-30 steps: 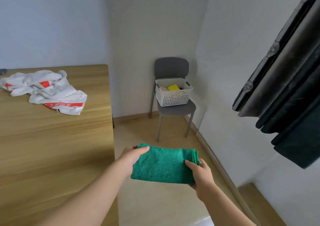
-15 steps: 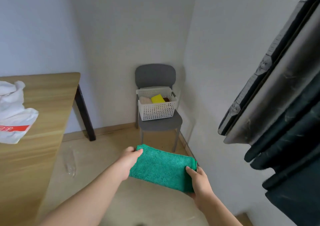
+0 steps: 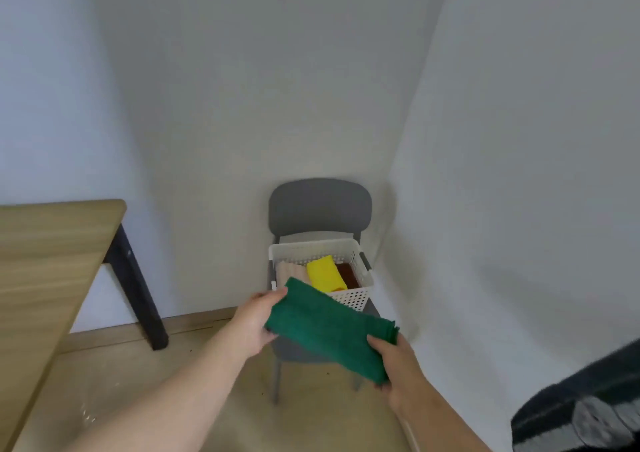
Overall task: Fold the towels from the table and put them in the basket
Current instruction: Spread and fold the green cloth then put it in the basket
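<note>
A folded green towel [image 3: 329, 327] is held flat in the air between both hands, just in front of the basket. My left hand [image 3: 254, 320] grips its left end, thumb on top. My right hand [image 3: 398, 365] grips its right end, thumb on top. The white perforated basket [image 3: 353, 297] stands on the seat of a grey chair [image 3: 320, 209] in the room's corner. Inside it lie a folded yellow towel [image 3: 325, 273], a pale one [image 3: 292, 271] and a dark red-brown one [image 3: 348, 273]. The green towel hides the basket's front left corner.
The wooden table [image 3: 41, 261] with a black leg [image 3: 138, 292] stands at the left. Walls close in behind and to the right of the chair. A dark curtain [image 3: 581, 413] hangs at the lower right. Wooden floor lies between table and chair.
I have moved toward the chair; the basket is now much closer and the green towel has been carried up to its front edge. The white towels on the table have left the view.
</note>
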Tool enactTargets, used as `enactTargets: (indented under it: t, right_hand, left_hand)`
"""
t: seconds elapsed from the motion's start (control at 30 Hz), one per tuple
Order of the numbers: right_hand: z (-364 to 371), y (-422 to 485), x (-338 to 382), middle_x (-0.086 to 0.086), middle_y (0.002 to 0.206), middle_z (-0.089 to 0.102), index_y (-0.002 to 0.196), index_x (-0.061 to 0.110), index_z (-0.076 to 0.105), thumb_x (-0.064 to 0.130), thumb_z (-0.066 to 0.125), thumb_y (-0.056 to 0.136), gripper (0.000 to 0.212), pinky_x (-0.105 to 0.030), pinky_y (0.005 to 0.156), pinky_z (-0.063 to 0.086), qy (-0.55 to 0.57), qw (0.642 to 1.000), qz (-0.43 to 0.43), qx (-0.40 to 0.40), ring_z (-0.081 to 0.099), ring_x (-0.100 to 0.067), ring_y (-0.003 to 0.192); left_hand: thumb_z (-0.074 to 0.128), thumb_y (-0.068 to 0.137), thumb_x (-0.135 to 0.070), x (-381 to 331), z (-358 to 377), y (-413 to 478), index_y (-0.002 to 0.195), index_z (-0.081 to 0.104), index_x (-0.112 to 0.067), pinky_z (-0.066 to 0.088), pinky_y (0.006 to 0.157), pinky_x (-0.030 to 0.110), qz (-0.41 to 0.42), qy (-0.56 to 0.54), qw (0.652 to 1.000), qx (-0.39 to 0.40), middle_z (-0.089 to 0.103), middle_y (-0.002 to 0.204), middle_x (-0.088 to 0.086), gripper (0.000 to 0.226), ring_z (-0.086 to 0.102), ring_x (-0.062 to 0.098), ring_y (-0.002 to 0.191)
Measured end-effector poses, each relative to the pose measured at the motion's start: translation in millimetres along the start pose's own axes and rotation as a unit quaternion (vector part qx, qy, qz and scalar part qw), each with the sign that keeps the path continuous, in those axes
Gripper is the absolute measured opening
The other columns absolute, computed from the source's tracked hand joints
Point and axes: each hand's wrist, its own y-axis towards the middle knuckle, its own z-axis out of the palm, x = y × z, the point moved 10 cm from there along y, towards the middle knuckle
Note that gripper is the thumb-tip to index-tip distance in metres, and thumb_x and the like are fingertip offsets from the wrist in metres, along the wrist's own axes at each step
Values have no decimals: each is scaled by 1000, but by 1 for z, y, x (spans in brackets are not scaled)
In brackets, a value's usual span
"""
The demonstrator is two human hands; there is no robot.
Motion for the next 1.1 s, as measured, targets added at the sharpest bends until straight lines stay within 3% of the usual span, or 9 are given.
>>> enactTargets:
  t: [0.2, 0.33, 0.47, 0.57, 0.63, 0.73, 0.93, 1.03, 1.1]
  right_hand:
    - [40, 92, 34, -9, 87, 59, 89, 21, 49, -3, 46, 92, 25, -27, 51, 42, 14, 999, 35, 0, 57, -23, 70]
    - [48, 172, 52, -13, 96, 56, 111, 15, 44, -10, 41, 91, 32, -28, 41, 51, 47, 997, 55, -19, 57, -28, 75]
    - [51, 254, 74, -18, 120, 52, 125, 9, 42, -15, 35, 88, 45, -38, 49, 56, 56, 996, 61, -27, 57, -38, 90]
    - [49, 298, 81, -17, 128, 49, 132, 15, 42, -15, 33, 88, 54, -43, 64, 54, 48, 994, 90, -38, 55, -41, 99]
    - [53, 318, 83, -17, 131, 47, 134, 16, 40, -14, 33, 88, 55, -44, 65, 53, 38, 993, 111, -31, 53, -41, 103]
    - [65, 335, 82, -19, 122, 49, 127, 15, 43, -13, 36, 89, 48, -45, 69, 52, 2, 989, 149, -4, 53, -38, 95]
    - [95, 358, 82, -16, 118, 55, 116, 20, 46, -11, 38, 88, 42, -43, 78, 50, -73, 977, 194, 53, 53, -37, 108]
    - [96, 369, 82, -14, 106, 58, 116, 18, 47, -10, 38, 88, 41, -41, 75, 51, -63, 977, 199, 50, 56, -33, 98]
    - [89, 377, 84, -14, 106, 58, 120, 17, 47, -11, 37, 88, 44, -42, 74, 51, -32, 981, 190, 19, 56, -32, 90]
  left_hand:
    - [49, 94, -3, -26, 22, 71, 100, 50, -6, 49, 68, 39, -40, -93, 995, -14, 55, 92, 13, 6, 56, 26, 77]
    - [50, 95, -11, -45, 28, 130, 119, 48, -10, 49, 66, 36, -54, -1, 998, -42, 57, 102, 12, 25, 57, 25, 84]
    - [47, 96, -16, -62, 45, 186, 96, 51, -10, 45, 63, 30, -69, 42, 994, -76, 54, 84, 8, 8, 55, 19, 73]
    - [47, 96, -16, -69, 58, 214, 92, 52, -11, 46, 65, 29, -92, 42, 990, -99, 57, 86, 8, 8, 57, 19, 75]
    - [46, 96, -16, -69, 62, 230, 91, 52, -12, 46, 66, 29, -107, 49, 986, -115, 58, 87, 8, 9, 57, 18, 76]
    - [45, 96, -16, -68, 61, 247, 93, 54, -12, 46, 66, 29, -123, 66, 980, -139, 59, 89, 8, 10, 57, 19, 79]
    - [48, 94, -17, -67, 46, 275, 104, 57, -12, 46, 70, 30, -153, 120, 968, -156, 61, 95, 9, 15, 57, 22, 89]
    - [49, 95, -22, -63, 43, 291, 120, 52, -13, 45, 74, 32, -163, 141, 964, -155, 58, 115, 11, 26, 54, 27, 106]
    - [51, 95, -25, -59, 47, 300, 118, 51, -15, 44, 77, 33, -170, 147, 962, -154, 55, 118, 10, 25, 53, 26, 108]
